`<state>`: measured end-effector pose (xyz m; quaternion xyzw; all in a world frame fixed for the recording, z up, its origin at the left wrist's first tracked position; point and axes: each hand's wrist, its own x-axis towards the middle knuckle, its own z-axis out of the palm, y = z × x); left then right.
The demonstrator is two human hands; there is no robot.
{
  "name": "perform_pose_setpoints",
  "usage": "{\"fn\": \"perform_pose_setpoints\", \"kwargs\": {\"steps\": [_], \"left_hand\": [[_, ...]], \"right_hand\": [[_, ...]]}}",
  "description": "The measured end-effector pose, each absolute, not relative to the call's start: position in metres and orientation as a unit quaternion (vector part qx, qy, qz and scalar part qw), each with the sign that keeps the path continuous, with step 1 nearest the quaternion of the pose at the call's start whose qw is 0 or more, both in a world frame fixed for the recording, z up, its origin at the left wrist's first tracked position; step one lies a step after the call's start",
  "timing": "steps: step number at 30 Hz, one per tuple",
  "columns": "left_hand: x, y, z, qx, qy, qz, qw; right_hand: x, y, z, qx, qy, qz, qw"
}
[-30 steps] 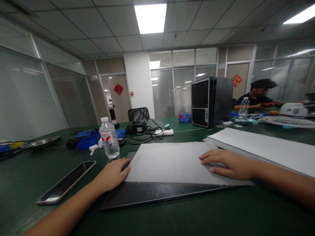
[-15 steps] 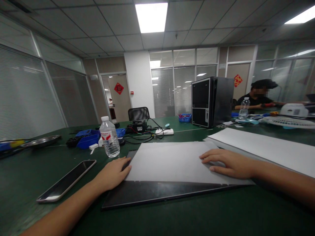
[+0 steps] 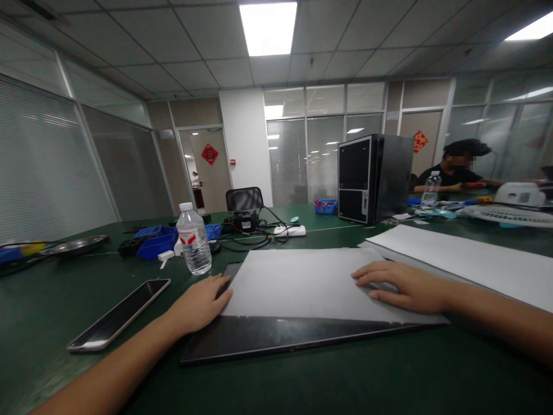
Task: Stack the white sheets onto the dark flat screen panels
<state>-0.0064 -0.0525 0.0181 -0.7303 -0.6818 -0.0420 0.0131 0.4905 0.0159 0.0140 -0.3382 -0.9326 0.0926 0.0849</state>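
Note:
A white sheet (image 3: 302, 285) lies skewed on a flat black panel (image 3: 276, 337) on the green table. My left hand (image 3: 199, 303) rests at the sheet's left edge, fingers flat and together, touching sheet and panel. On the sheet's right part lies my right hand (image 3: 400, 285), palm down with the fingers stretched out. Neither hand holds anything.
A phone (image 3: 120, 314) lies left of the panel, a water bottle (image 3: 194, 239) behind it. More white sheets (image 3: 458, 256) lie at the right. Blue bins (image 3: 155, 242), cables (image 3: 250, 236) and a black computer tower (image 3: 374, 177) stand further back. A person (image 3: 458, 170) sits at the far right.

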Motion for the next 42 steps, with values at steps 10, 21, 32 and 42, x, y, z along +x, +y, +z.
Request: {"fn": "perform_pose_setpoints", "kwargs": {"steps": [10, 21, 32, 42], "left_hand": [[-0.0073, -0.0545, 0.0201, -0.728, -0.684, -0.046, 0.008], [-0.0069, -0.0559, 0.0193, -0.738, -0.674, -0.042, 0.008], [-0.0089, -0.0548, 0.0192, -0.738, -0.674, -0.032, 0.000], [-0.0121, -0.0551, 0.0167, -0.738, -0.672, -0.061, -0.004]], "right_hand": [[0.4883, 0.0132, 0.0166, -0.342, -0.932, 0.089, 0.082], [0.4893, 0.0152, 0.0142, -0.348, -0.927, 0.103, 0.097], [0.4891, 0.0159, 0.0137, -0.349, -0.926, 0.108, 0.094], [0.4888, 0.0163, 0.0128, -0.350, -0.924, 0.114, 0.105]]}}
